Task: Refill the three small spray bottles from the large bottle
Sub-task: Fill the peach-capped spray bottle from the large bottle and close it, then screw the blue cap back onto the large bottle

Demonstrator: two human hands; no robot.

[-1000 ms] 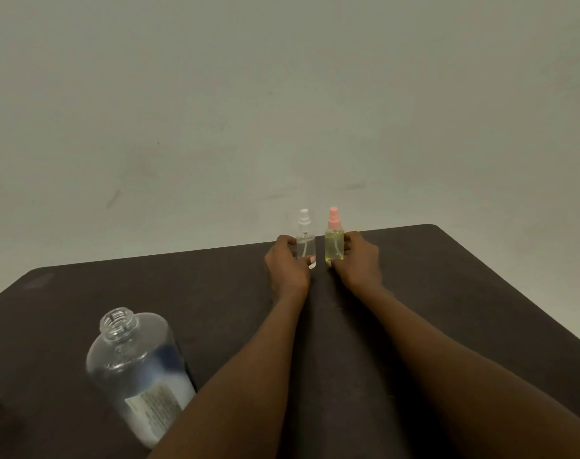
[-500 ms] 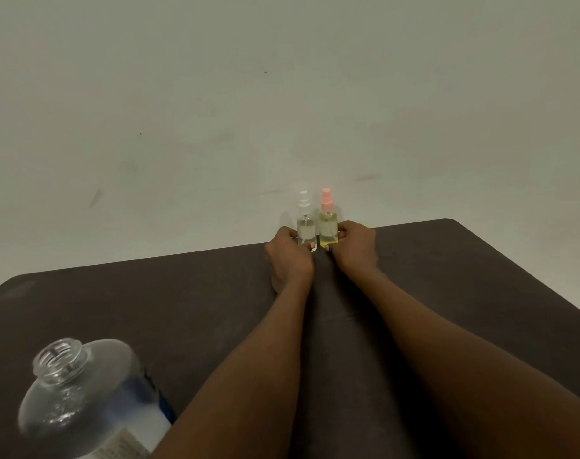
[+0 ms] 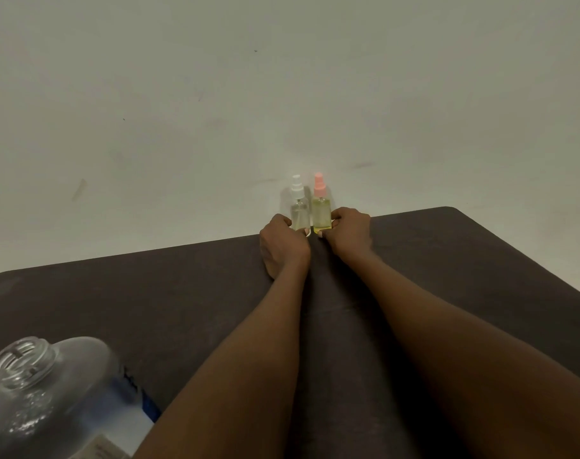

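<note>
By my left hand [image 3: 283, 248] a clear bottle [image 3: 299, 216] is wearing a white cap; by my right hand [image 3: 349, 234], a yellowish bottle [image 3: 321, 213] is showing a pink cap; beneath, dark brown table [image 3: 182, 293].

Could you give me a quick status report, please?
Left hand on white-capped bottle, right hand on pink-capped bottle. Large bottle uncapped, near left. Nothing in the way.

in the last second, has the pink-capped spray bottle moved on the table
Yes. The pink-capped spray bottle has slid away from the person to the table's far edge, closing up beside the white-capped spray bottle.
</note>
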